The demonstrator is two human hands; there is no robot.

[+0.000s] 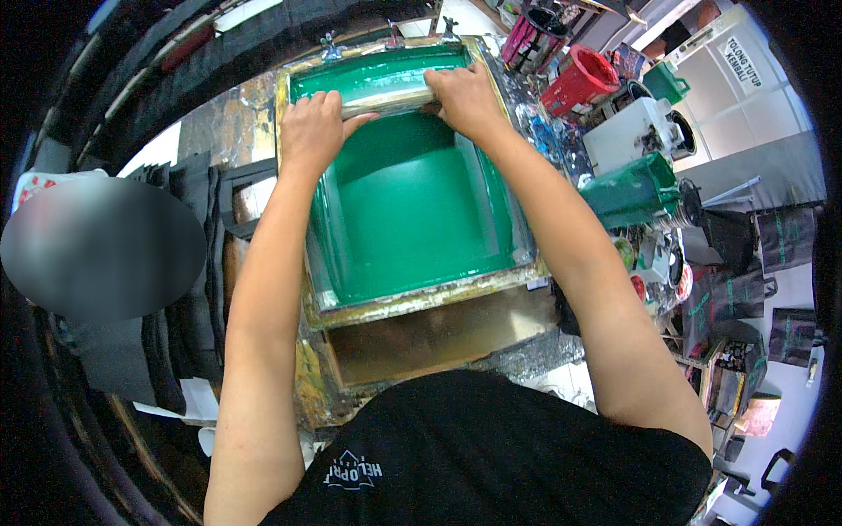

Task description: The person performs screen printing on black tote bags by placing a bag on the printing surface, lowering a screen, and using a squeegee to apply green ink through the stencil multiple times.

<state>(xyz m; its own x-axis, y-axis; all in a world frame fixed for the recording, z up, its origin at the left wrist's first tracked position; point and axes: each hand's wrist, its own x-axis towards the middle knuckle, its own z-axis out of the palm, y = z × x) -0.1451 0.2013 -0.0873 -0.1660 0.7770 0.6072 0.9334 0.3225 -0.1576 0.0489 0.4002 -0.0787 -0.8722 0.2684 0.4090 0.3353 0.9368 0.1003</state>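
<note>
Crosswise, squeegee [388,103] between left grip [313,131] and right [465,98]

A paint-stained worktable [235,127] bears a green-coated frame [421,305], a brownish board [438,342] showing past the frame's near edge; at right, a red bucket [563,90] and green tub [624,193] perhaps stand there too.

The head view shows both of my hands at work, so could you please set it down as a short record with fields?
Left hand: closed on the left end of the squeegee
Right hand: closed on the right end of the squeegee
Squeegee position: crosswise, near the far end of the frame
Frame: worn and paint-marked, around a green surface
To the right: red bucket, green container
To the left: dark layered material
</note>
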